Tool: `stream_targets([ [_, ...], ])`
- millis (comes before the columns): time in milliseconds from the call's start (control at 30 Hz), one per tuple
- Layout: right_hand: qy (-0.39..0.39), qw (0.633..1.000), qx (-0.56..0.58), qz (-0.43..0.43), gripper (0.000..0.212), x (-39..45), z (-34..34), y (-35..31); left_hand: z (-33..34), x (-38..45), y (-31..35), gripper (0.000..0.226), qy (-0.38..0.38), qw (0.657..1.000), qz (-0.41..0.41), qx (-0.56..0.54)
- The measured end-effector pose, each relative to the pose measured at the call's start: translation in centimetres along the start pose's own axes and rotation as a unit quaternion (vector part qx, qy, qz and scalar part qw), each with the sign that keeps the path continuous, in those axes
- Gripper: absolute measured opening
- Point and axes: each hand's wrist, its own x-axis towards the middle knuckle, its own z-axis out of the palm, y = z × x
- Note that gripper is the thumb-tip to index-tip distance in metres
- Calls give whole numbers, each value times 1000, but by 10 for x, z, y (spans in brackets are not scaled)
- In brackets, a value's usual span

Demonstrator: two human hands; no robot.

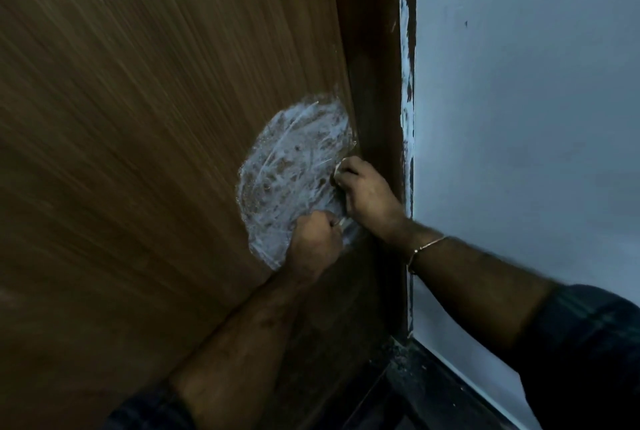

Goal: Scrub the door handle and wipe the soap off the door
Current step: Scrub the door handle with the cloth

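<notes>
A brown wooden door (138, 118) fills the left of the view. A round patch of white soap foam (294, 166) covers it near its right edge. My left hand (313, 242) is a closed fist at the lower edge of the foam, gripping something metallic that is mostly hidden; it looks like the door handle (343, 221). My right hand (367, 194) presses against the door's edge just right of the foam, fingers curled around a small pale object (337, 171), perhaps a scrubber, only a sliver showing.
A dark door frame (377, 83) runs down beside the door, with chipped white paint along its edge. A pale blue-grey wall (519, 118) stands to the right. A dark floor strip (433, 388) lies at the bottom right. My right wrist wears a thin bracelet (426, 247).
</notes>
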Motion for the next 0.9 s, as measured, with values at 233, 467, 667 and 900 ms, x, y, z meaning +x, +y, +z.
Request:
stream_targets([
  [233,-9,1000,7,23,16,-4,2,8,0,2,-3,25,-5,1000,11,2],
  [467,9,999,2,33,14,7,-2,9,-2,0,-4,22,5,1000,16,-10],
  [667,-53,997,-51,-6,22,2,0,11,-3,0,-1,19,-1,1000,12,-12],
  [900,9,998,54,34,12,3,-4,15,-7,-4,0,23,10,999,40,-5],
])
